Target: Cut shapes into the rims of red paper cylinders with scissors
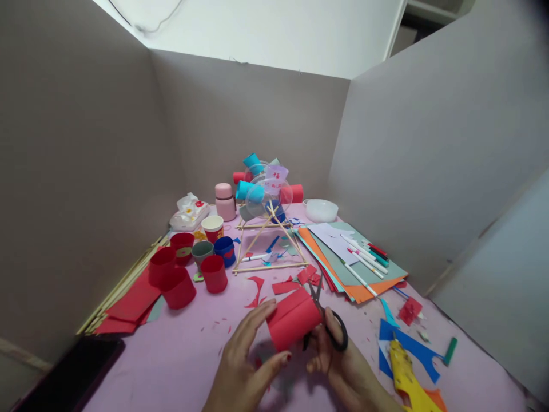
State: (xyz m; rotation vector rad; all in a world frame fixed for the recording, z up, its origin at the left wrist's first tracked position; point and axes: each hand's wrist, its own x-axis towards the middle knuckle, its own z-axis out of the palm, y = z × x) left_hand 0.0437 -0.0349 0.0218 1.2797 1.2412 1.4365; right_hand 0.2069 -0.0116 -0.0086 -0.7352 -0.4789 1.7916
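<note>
A red paper tube [294, 320] is gripped by my left hand [246, 349], its fingers on top and the thumb below the near end. My right hand [338, 360] holds black-handled scissors [341, 332], blades pointing up and parted, close to the tube's right end. Whether the blades touch the paper I cannot tell. Behind the tube lie red paper scraps [287, 286] and a curved red offcut [256, 289]. Several paper cups stand to the left, among them a red one [213, 274], a blue one [225, 250] and a grey one [203, 252].
A stick frame [270, 268] with paper tubes and clear discs stands at the back centre. Colored paper sheets [364, 290] with markers lie right. A yellow glue gun [405, 372] rests front right, a black phone-like slab [72, 372] front left. Grey panels [249, 114] enclose the table.
</note>
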